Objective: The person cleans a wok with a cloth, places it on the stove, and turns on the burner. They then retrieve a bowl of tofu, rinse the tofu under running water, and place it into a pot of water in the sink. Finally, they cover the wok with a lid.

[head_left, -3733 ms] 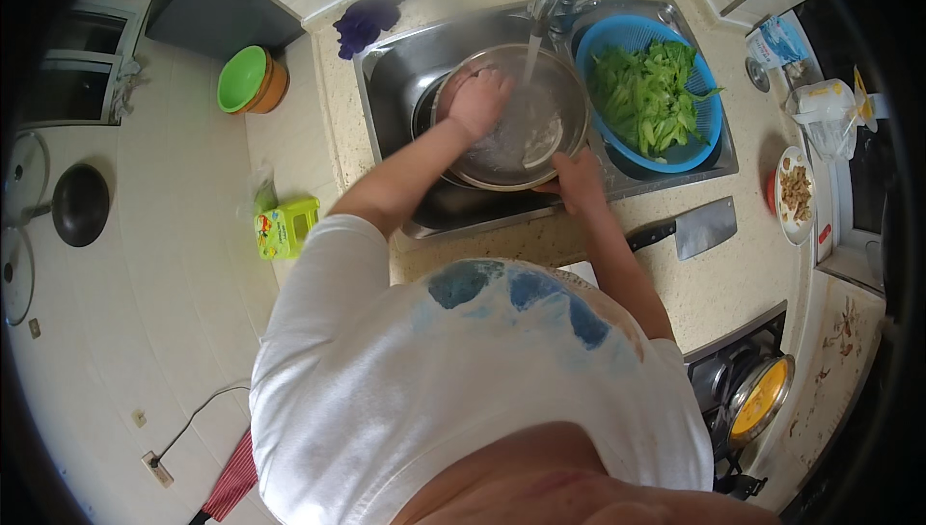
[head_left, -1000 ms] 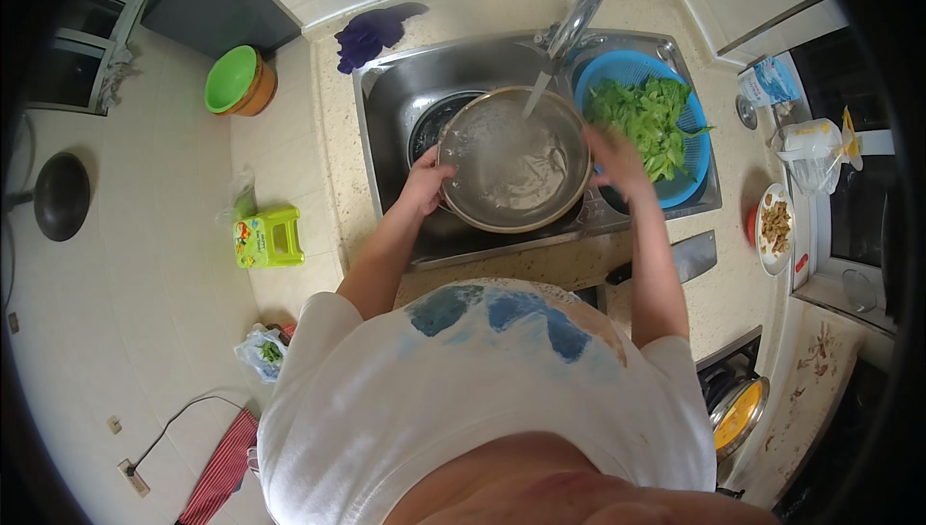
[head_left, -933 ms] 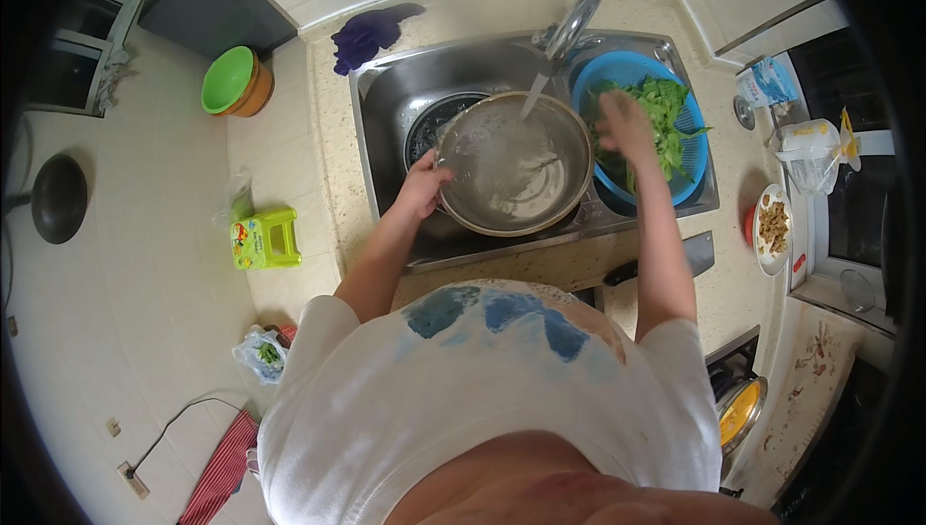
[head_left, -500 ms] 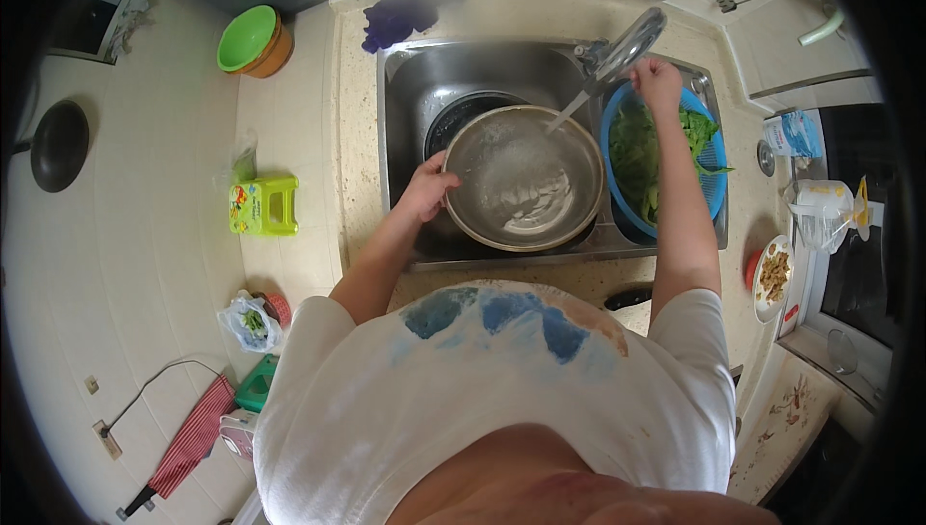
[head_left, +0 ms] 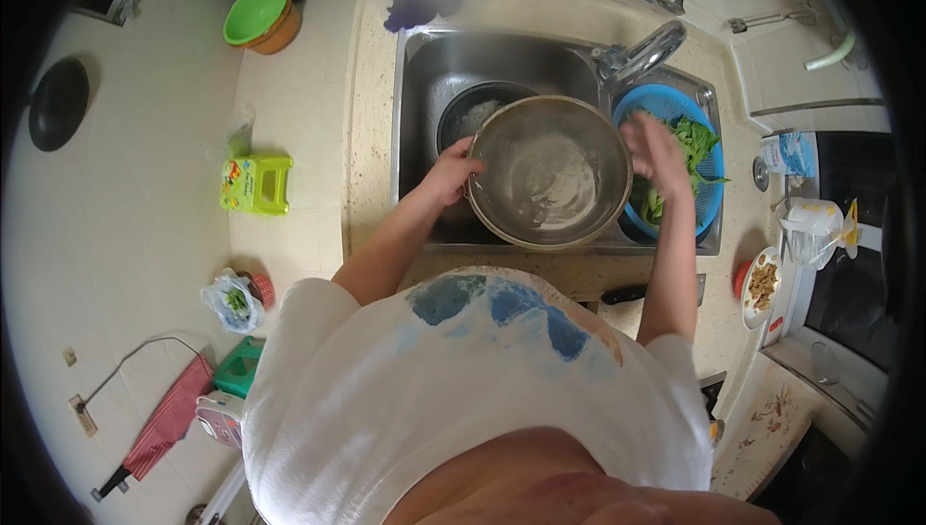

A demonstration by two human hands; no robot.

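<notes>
A round metal basin (head_left: 550,173) with a little clear water in its bottom is held over the left bowl of the sink. My left hand (head_left: 453,174) grips its left rim, thumb on the inner side. Close by the right rim, my right hand (head_left: 658,154) is blurred, its fingers stretched out with nothing seen in them. Whether it touches the rim I cannot tell. Under that hand a blue plastic colander (head_left: 712,199) holds leafy greens (head_left: 693,142). The faucet (head_left: 651,53) shows no stream. Part of a dark pan (head_left: 463,110) with water shows beneath the basin.
The steel sink (head_left: 424,53) is set in a speckled counter. A knife (head_left: 627,294) lies at its front edge. A plate of brown food (head_left: 762,286) stands to the right, a purple cloth (head_left: 434,0) behind. On the left are a green stool (head_left: 256,185) and stacked basins (head_left: 258,16).
My right hand has left the faucet and come down toward the basin's right rim. The water stream has stopped. The basin has shifted slightly right, uncovering more of the dark pan.
</notes>
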